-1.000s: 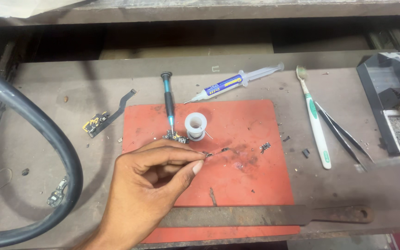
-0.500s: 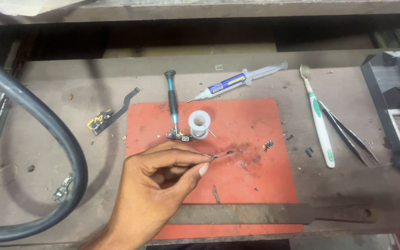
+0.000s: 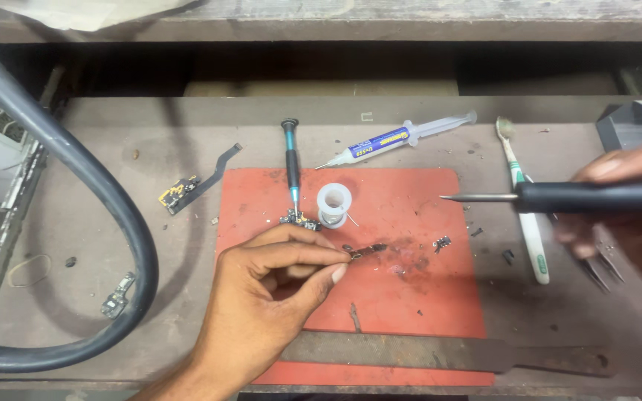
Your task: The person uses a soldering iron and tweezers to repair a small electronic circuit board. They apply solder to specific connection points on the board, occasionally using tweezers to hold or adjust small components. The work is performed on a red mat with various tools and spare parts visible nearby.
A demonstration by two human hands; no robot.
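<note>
My left hand rests on the red mat, thumb and fingertips pinched on a small dark metal part that lies on the mat. From the right edge my right hand holds a black soldering iron level above the bench, its thin tip pointing left over the mat's right side, well apart from the small part. A small white solder spool stands on the mat just above my left fingers.
A black-and-teal screwdriver and a flux syringe lie at the mat's top. A toothbrush lies right of the mat. A flex cable and thick black hose are at left. A rusty flat bar lies along the front.
My right hand has come in from the right holding the soldering iron; it was out of view before. My left hand has kept its pinch on the small part.
</note>
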